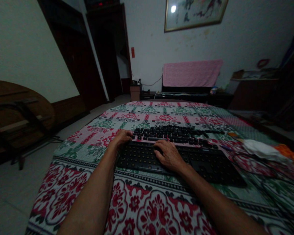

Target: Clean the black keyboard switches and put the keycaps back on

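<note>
A black keyboard (142, 157) with its keycaps off lies across the flowered cloth, rows of bare key sockets showing. Just beyond its far edge, many loose black keycaps (172, 131) are spread out in rough rows. My left hand (122, 137) is at the left end of these keycaps, above the keyboard's far left corner. Its fingers are drawn together at the tips, and whatever they may hold is too small and dark to make out. My right hand (169, 154) rests over the keyboard's middle, palm down, thumb and bent fingers apart, with nothing visible in it.
The patterned cloth (152, 202) covers the table. On the right lie a white cloth or bag (262, 149), an orange bundle (287, 153) and dark cables (254, 169). A round folded tabletop (22, 98) leans at the left. A pink towel (191, 73) hangs at the back.
</note>
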### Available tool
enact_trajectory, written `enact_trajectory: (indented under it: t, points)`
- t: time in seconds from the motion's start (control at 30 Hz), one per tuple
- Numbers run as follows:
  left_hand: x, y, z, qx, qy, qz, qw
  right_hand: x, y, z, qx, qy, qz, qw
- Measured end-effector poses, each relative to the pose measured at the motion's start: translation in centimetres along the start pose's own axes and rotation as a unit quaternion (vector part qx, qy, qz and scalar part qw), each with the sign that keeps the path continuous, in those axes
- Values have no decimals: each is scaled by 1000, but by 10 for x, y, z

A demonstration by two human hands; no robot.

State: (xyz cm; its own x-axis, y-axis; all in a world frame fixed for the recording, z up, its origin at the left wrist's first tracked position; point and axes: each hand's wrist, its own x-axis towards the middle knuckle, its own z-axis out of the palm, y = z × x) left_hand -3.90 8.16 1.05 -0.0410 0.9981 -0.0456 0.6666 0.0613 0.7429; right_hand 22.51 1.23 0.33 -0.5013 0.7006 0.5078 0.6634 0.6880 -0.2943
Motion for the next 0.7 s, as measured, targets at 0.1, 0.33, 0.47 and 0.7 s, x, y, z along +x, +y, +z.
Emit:
enact_trajectory:
  t: [0.1,0.33,0.47,0.7]
  points:
    - [4,-6,1,-13,-10,18,1000,0,0,0,-2,-3,1,1000]
    - [5,-7,1,39,-5,44,998,0,2,2,1,2,-2,1000]
    - [-4,8,-10,66,8,43,997,0,4,3,-1,0,0,1000]
    - [-34,34,-30,159,0,43,986,0,3,4,-3,8,-4,1000]
